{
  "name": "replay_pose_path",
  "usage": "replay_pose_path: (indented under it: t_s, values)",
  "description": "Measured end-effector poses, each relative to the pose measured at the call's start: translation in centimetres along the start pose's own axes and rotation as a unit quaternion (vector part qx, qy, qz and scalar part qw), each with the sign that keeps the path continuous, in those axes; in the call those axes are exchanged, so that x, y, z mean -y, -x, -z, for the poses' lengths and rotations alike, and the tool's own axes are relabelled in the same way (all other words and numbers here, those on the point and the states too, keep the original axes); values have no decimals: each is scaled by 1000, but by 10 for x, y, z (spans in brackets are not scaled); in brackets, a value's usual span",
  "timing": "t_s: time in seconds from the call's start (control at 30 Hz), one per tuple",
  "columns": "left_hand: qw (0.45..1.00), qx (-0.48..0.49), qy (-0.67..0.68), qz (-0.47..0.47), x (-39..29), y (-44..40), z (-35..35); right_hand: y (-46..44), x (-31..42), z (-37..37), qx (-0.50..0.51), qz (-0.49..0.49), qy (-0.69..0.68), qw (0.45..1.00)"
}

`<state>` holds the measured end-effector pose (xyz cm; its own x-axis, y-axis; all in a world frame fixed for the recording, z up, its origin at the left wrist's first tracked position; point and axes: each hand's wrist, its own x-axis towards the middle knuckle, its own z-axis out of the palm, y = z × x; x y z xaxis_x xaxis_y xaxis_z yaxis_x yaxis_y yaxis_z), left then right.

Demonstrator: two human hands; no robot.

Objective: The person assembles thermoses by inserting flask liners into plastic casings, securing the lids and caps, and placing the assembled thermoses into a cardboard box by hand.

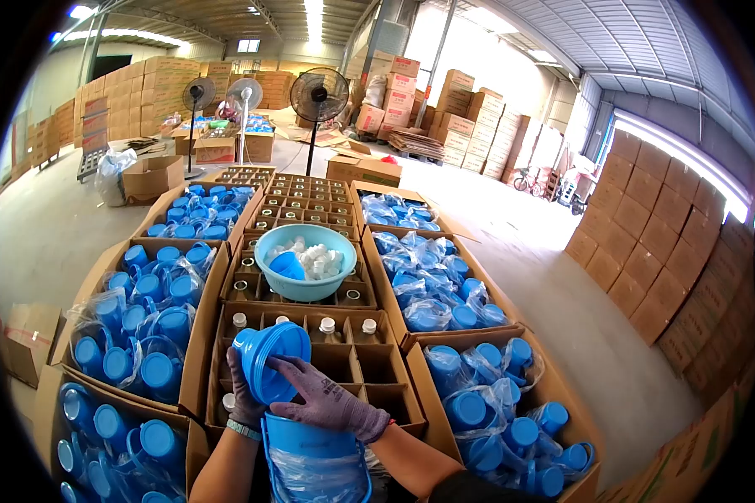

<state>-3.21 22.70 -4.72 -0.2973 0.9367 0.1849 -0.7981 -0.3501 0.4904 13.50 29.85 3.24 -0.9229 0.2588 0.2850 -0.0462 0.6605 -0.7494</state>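
A stack of nested blue plastic cups (264,356), tilted with its round rims to the right, is between my hands. My left hand (245,394), in a purple-grey glove, wraps the stack from the left, its fingers partly hidden. From the right, my right hand (331,401), gloved alike, has fingers at the front rims and the thumb below. Directly under them stands a blue bucket (315,444) with a handle and clear plastic film around its lower part. Behind is a divided carton (340,365) with capped bottles in some cells.
A light-blue basin (306,289) of white caps and a blue scoop (288,266) rests on bottle cartons ahead. Cartons of blue lidded jugs (147,289) line the left; more jugs (470,411) fill cartons at right. Fans (319,94) and stacked boxes (646,226) stand beyond.
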Motion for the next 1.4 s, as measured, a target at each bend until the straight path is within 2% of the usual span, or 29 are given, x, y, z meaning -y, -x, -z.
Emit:
replay_pose_path:
  t_s: [0.17, 0.3, 0.37, 0.5, 0.53, 0.67, 0.73, 0.77, 0.83, 0.9, 1.0, 1.03, 1.07, 1.1, 1.17, 1.2, 1.23, 1.27, 1.3, 1.33, 1.37, 1.4]
  values:
    - [999, 21, 48, -13, 6, -11, 16, -2, -2, 2, 0, 25, 30, 999]
    - [997, 37, 60, 17, 1, -9, 10, -4, 1, 1, 5, 8, 30, 999]
    - [997, 14, 70, 8, 9, -14, 34, -4, 1, 1, 14, 0, 23, 1000]
    - [997, 23, 62, 47, 3, -9, 20, -2, 5, 1, 6, 5, 34, 999]
    - [994, 39, 76, 70, 2, -8, 16, -2, 4, 0, 3, 8, 33, 999]
    - [993, 99, 7, 69, -7, 6, -1, 3, 10, -7, -13, 50, 58, 997]
    - [992, 74, 42, 96, -5, 7, 14, 5, 22, -11, -13, 84, 65, 994]
    - [989, 59, 70, 115, -6, 11, 19, 8, 30, -12, 0, 70, 57, 996]
    - [991, 77, 18, 107, -12, 21, 11, 10, 35, -17, 9, 79, 59, 995]
    - [994, 61, 21, 89, -11, 21, 12, 9, 48, -17, 0, 89, 67, 994]
    - [982, 90, 105, 126, -14, 20, 23, 7, 48, -21, -14, 77, 70, 994]
    - [984, 69, 110, 118, -10, 18, 35, 7, 42, -20, -21, 68, 71, 995]
    - [992, 21, 83, 90, -4, 14, 52, 4, 29, -21, -40, 86, 73, 993]
    - [996, -25, 55, 61, 6, 9, 70, 4, 23, -20, -48, 64, 58, 995]
    - [987, 48, 123, 96, 2, 4, 43, 6, 10, -14, -66, 14, -16, 998]
    - [986, 35, 131, 99, 5, 2, 40, 7, 7, -10, -126, 50, -26, 990]
    - [986, 22, 137, 97, 8, -2, 46, 8, -2, -2, -164, -5, -125, 979]
    - [995, -68, 46, 54, 17, -9, 85, 13, -14, 7, -198, -57, -223, 953]
    - [987, 61, 146, 19, 22, -10, 84, 13, -40, 16, -251, -73, -216, 941]
    - [951, 194, 242, 10, 26, -10, 83, 13, -66, 24, -304, -88, -208, 926]
    - [967, 176, 183, -12, 31, -9, 92, 1, -119, 37, -373, -65, -93, 921]
    - [980, 156, 122, -33, 36, -9, 101, -5, -165, 60, -373, -187, -99, 904]
